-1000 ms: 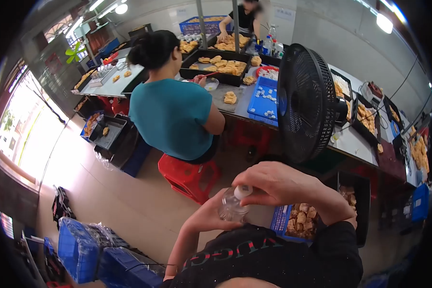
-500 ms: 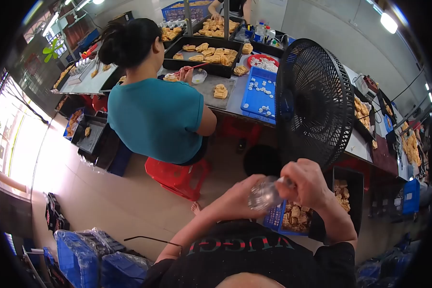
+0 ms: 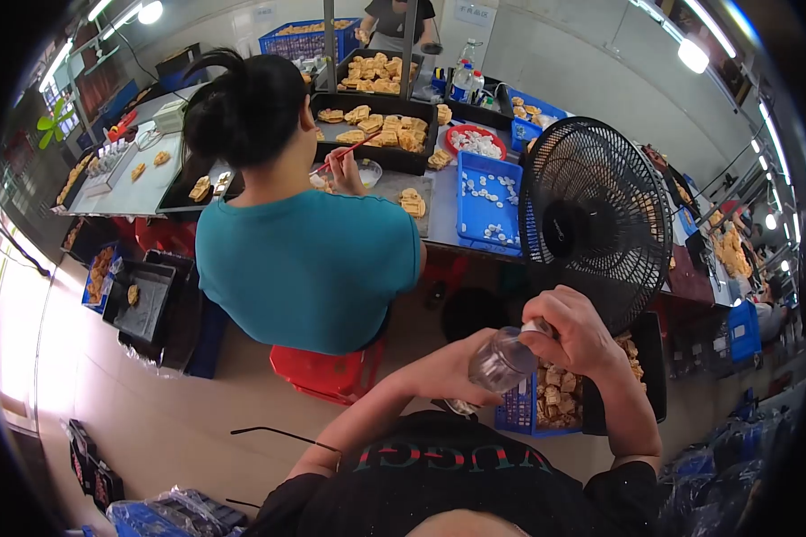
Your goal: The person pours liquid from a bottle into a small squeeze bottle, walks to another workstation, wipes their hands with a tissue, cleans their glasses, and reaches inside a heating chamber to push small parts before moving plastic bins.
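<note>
A clear bottle or jar [image 3: 503,360] is tilted in front of my chest. My left hand [image 3: 466,369] is wrapped round its body from the left. At its upper right end, my right hand [image 3: 571,329] has its fingers closed on the white cap [image 3: 536,328]. Whether the cap is still attached cannot be made out. Just beyond my right hand stands a black fan [image 3: 591,219]. Below the bottle, a blue basket [image 3: 516,410] holds stacked tan pieces [image 3: 560,394].
A person in a teal shirt [image 3: 309,268] sits on a red stool [image 3: 327,371] at the worktable, holding a red stick. Black trays [image 3: 381,159] of tan pieces and a blue tray [image 3: 488,201] of small white discs lie there. Another person [image 3: 398,22] stands behind.
The view has shifted, and the seated person and table appear lower and larger. The bottle is seen more clearly, still between my two hands.
</note>
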`<state>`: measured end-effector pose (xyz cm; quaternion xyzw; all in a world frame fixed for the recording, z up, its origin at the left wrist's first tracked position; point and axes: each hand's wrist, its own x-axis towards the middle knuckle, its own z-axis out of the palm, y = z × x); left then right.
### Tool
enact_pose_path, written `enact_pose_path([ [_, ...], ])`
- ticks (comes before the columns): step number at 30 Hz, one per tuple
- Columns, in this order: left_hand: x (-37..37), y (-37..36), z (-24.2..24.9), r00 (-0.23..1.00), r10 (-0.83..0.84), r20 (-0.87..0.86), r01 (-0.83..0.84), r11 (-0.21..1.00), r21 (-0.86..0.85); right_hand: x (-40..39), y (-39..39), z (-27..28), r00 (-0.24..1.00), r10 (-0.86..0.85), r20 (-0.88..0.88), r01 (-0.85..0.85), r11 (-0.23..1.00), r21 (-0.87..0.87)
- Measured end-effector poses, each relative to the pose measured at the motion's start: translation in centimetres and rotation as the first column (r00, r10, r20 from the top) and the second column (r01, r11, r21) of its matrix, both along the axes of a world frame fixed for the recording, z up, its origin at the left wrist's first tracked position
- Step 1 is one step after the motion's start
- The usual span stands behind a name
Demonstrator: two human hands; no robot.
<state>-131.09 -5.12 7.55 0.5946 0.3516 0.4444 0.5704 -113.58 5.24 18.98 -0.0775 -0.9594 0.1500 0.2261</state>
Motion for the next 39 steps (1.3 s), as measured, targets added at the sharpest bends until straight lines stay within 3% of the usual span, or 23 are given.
enact_pose_path([
  [2,0.0,-0.3,-0.1,0.999,0.030,0.027,-0.032,0.999,0.042,-1.1,-0.5,-0.7,0.984,-0.179,0.002,0.179,0.982,-0.059],
  [4,0.1,-0.4,-0.4,0.949,0.286,-0.133,-0.265,0.952,0.153,-2.4,-1.1,-0.9,0.937,-0.348,0.037,0.350,0.932,-0.099],
  [6,0.2,-0.1,-1.6,0.765,0.554,-0.328,-0.459,0.827,0.325,-3.9,-1.6,-0.9,0.858,-0.505,0.096,0.513,0.851,-0.110],
  [7,0.1,0.0,-1.9,0.711,0.618,-0.334,-0.502,0.780,0.373,-4.3,-1.3,-1.4,0.829,-0.547,0.118,0.555,0.830,-0.055],
  [10,-1.3,0.0,-2.3,0.651,0.620,-0.439,-0.498,0.784,0.370,-5.8,-1.2,-1.5,0.777,-0.594,0.211,0.606,0.795,0.005],
  [13,-3.7,-0.1,-2.6,0.797,0.478,-0.369,-0.409,0.877,0.254,-6.7,-2.0,0.4,0.817,-0.484,0.314,0.541,0.832,-0.124],
  [14,-4.5,-0.2,-2.6,0.887,0.387,-0.251,-0.344,0.918,0.198,-7.0,-2.3,0.8,0.839,-0.435,0.327,0.508,0.842,-0.182],
  [15,-5.3,-0.4,-2.3,0.950,0.286,-0.122,-0.267,0.952,0.149,-7.0,-2.0,0.3,0.924,-0.326,0.200,0.354,0.926,-0.130],
  [16,-6.1,-0.7,-1.9,0.984,0.179,0.015,-0.179,0.978,0.109,-7.1,-1.9,0.5,0.948,-0.264,0.180,0.285,0.953,-0.101],
  [18,-6.6,-1.1,-1.4,0.997,0.064,0.030,-0.066,0.995,0.069,-7.5,-1.8,0.9,0.979,-0.138,0.147,0.146,0.989,-0.040],
  [20,-6.4,-1.3,-1.9,0.994,0.012,0.105,-0.024,0.993,0.120,-8.0,-2.2,0.4,0.961,-0.228,0.159,0.247,0.963,-0.112],
  [21,-6.2,-1.7,-1.3,0.994,0.048,0.101,-0.054,0.997,0.053,-8.3,-2.5,0.2,0.948,-0.274,0.163,0.298,0.943,-0.148],
  [23,-5.3,-1.5,-1.3,0.947,0.305,-0.099,-0.291,0.947,0.134,-9.1,-2.6,0.4,0.893,-0.412,0.184,0.432,0.897,-0.090],
  [25,-4.3,-1.3,-1.7,0.789,0.547,-0.282,-0.479,0.833,0.275,-9.1,-2.2,0.0,0.824,-0.513,0.242,0.540,0.839,-0.061],
  [28,-5.1,-1.1,-1.7,0.794,0.544,-0.271,-0.453,0.827,0.334,-9.2,-2.3,0.6,0.783,-0.529,0.328,0.570,0.821,-0.036],
  [31,-6.9,-1.0,-1.0,0.979,0.205,0.002,-0.203,0.968,0.148,-9.3,-2.9,2.0,0.906,-0.328,0.266,0.370,0.920,-0.126],
  [34,-7.0,-1.4,-0.4,0.996,0.085,0.037,-0.088,0.992,0.089,-8.9,-2.5,1.1,0.917,-0.322,0.235,0.354,0.929,-0.110],
  [39,-5.2,-1.1,-1.6,0.959,0.277,-0.065,-0.268,0.955,0.124,-8.7,-2.6,-0.1,0.844,-0.477,0.245,0.498,0.867,-0.028],
])
